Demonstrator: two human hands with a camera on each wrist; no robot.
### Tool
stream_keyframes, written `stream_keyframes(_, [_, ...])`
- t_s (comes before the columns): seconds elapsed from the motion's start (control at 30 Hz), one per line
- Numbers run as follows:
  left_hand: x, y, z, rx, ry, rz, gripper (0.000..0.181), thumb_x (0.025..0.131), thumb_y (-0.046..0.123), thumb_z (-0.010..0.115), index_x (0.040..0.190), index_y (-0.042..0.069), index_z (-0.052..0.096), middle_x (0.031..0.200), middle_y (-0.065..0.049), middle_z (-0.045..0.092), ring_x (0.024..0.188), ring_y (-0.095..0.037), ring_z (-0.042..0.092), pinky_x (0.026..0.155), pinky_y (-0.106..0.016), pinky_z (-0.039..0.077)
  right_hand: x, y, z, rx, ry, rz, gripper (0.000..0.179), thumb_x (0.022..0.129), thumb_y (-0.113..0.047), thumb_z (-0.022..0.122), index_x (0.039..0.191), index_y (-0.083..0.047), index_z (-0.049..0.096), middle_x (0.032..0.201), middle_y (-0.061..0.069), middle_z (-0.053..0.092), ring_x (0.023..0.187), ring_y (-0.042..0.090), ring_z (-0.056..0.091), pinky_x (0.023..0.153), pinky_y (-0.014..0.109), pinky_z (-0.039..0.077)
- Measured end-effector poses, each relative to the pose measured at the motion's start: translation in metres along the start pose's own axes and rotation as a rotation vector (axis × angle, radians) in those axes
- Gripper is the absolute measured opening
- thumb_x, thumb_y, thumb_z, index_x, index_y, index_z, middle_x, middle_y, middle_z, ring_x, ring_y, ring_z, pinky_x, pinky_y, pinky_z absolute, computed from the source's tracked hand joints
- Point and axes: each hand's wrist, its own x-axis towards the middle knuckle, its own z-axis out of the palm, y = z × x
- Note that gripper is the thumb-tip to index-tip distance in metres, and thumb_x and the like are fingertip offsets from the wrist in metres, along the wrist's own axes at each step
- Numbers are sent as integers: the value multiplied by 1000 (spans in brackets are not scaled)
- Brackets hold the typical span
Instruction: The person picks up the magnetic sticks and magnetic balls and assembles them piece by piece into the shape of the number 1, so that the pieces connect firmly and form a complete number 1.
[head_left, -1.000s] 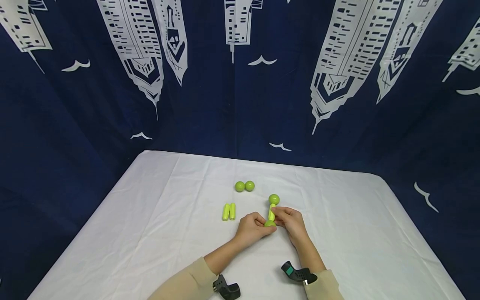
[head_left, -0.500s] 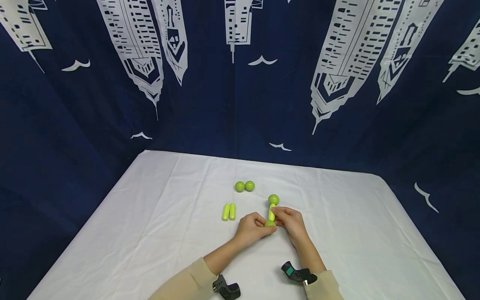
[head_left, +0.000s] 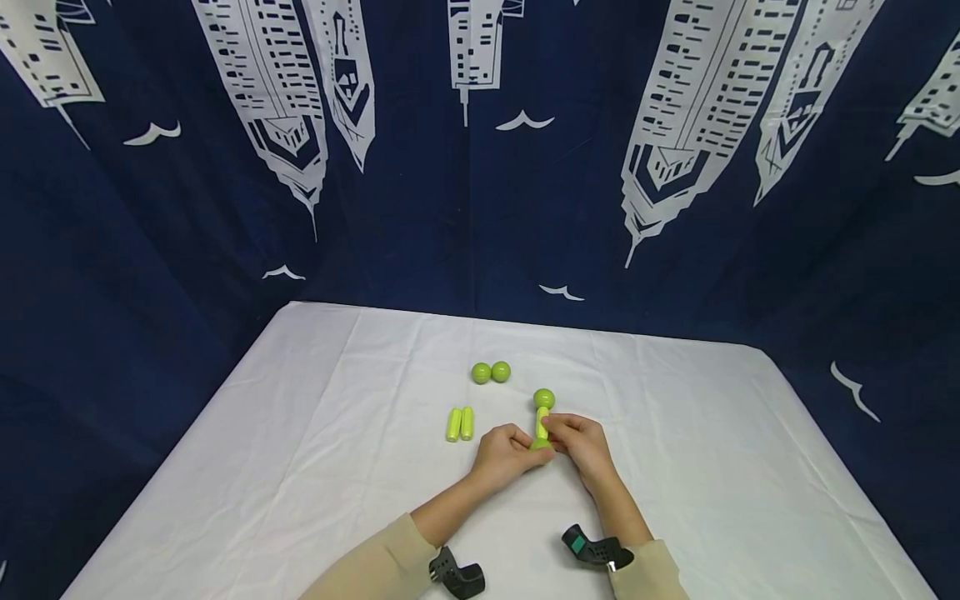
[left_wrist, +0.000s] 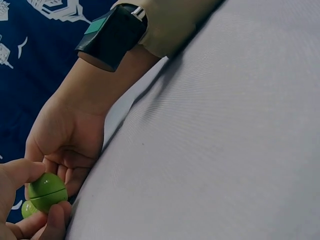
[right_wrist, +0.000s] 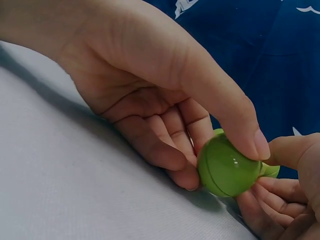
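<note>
My left hand pinches a glossy green ball between thumb and fingers; a seam line runs around it. A yellow-green rod joins or touches this ball and leads away to a second green ball at its far end. With thumb and fingers my right hand pinches the rod, close beside the left hand. In the right wrist view the left thumb lies on top of the near ball, and the rod is mostly hidden behind it. How the parts join is hidden.
Two more green balls sit side by side farther back on the white-covered table. Two yellow-green rods lie parallel, left of the hands. A dark blue printed curtain hangs behind the table.
The far ball and rod have swung very slightly to the left. Both hands keep their holds and stay almost still.
</note>
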Motion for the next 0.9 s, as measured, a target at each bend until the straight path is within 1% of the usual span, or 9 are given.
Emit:
stream_keyframes(0.17, [4, -1, 2, 4, 21, -14, 31, 72, 28, 86, 74, 7, 63, 58, 5, 62, 54, -6, 56, 51, -21, 42, -2, -1, 0, -56, -4, -8, 34, 89, -14, 70, 110, 13, 66, 89, 7, 70, 71, 10, 63, 62, 20, 52])
stream_keyframes(0.23, [5, -1, 2, 20, 31, -12, 31, 72, 30, 85, 72, 8, 63, 56, 6, 61, 54, -6, 55, 50, -20, 42, -3, -1, -1, -79, -2, -13, 33, 90, -14, 69, 110, 13, 66, 91, 10, 71, 71, 9, 64, 62, 19, 52])
stream_keyframes(0.33, [7, -1, 3, 39, 43, -3, 30, 73, 30, 85, 71, 9, 63, 54, 8, 60, 53, -6, 54, 49, -20, 41, -4, 0, -2, -108, 4, -19, 32, 90, -13, 68, 108, 13, 66, 92, 12, 71, 71, 9, 65, 63, 19, 52])
stream_keyframes(0.4, [8, -1, 3, 46, 47, -14, 31, 73, 31, 85, 71, 8, 64, 54, 7, 60, 54, -6, 55, 50, -20, 42, -6, 1, -3, -128, 8, -24, 30, 90, -13, 68, 107, 12, 67, 91, 13, 71, 71, 10, 65, 63, 20, 52])
stream_keyframes(0.5, [8, 0, 4, 44, 48, -41, 31, 73, 30, 85, 72, 7, 64, 54, 5, 61, 53, -7, 55, 50, -21, 42, -8, 0, -4, -159, 10, -29, 29, 89, -14, 68, 105, 11, 68, 88, 11, 71, 71, 11, 65, 63, 21, 53])
stream_keyframes(0.6, [9, 0, 4, 52, 52, -54, 31, 73, 29, 85, 73, 6, 63, 55, 4, 62, 53, -7, 56, 50, -21, 42, -12, -1, -6, -174, 0, -27, 27, 89, -14, 67, 102, 9, 70, 81, 9, 70, 68, 12, 64, 61, 22, 53])
stream_keyframes(0.77, [8, 1, 5, 60, 52, -54, 31, 74, 28, 84, 74, 6, 62, 54, 4, 61, 52, -7, 56, 49, -21, 42, -17, -1, -10, -164, -45, -4, 29, 91, -17, 66, 100, 10, 69, 69, 7, 66, 58, 14, 61, 54, 23, 52])
stream_keyframes(0.9, [6, 2, 3, 57, 47, -42, 30, 74, 27, 84, 75, 7, 62, 54, 4, 61, 52, -6, 56, 49, -21, 41, -21, -2, -12, -154, -92, 24, 32, 93, -22, 65, 99, 9, 68, 67, 7, 64, 51, 12, 58, 48, 23, 50])
